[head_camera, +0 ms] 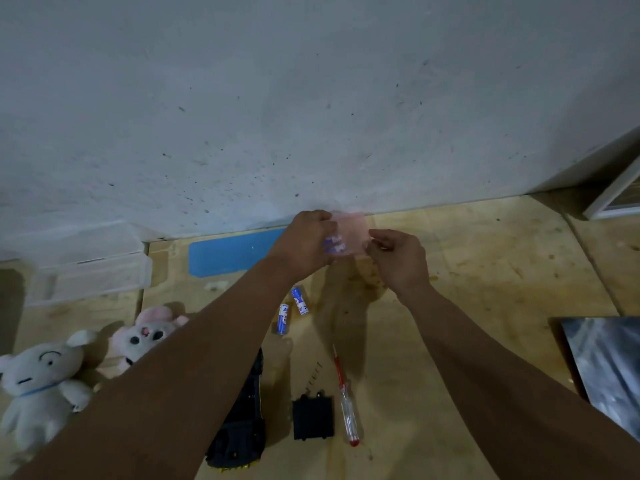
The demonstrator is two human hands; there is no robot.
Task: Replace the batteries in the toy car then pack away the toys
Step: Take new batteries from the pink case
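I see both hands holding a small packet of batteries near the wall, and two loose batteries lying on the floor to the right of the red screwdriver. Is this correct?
Not quite. In the head view both hands, left hand and right hand, do hold the packet of batteries near the wall, but the two loose batteries lie left of the red screwdriver, not right, and farther from the camera.

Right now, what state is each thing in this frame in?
battery pack: held up in both hands, being opened
left hand: grips the pack
right hand: pinches the pack's edge
two loose batteries: lying on the floor
toy car: on the floor
battery cover: off, lying beside the car
screwdriver: lying unused
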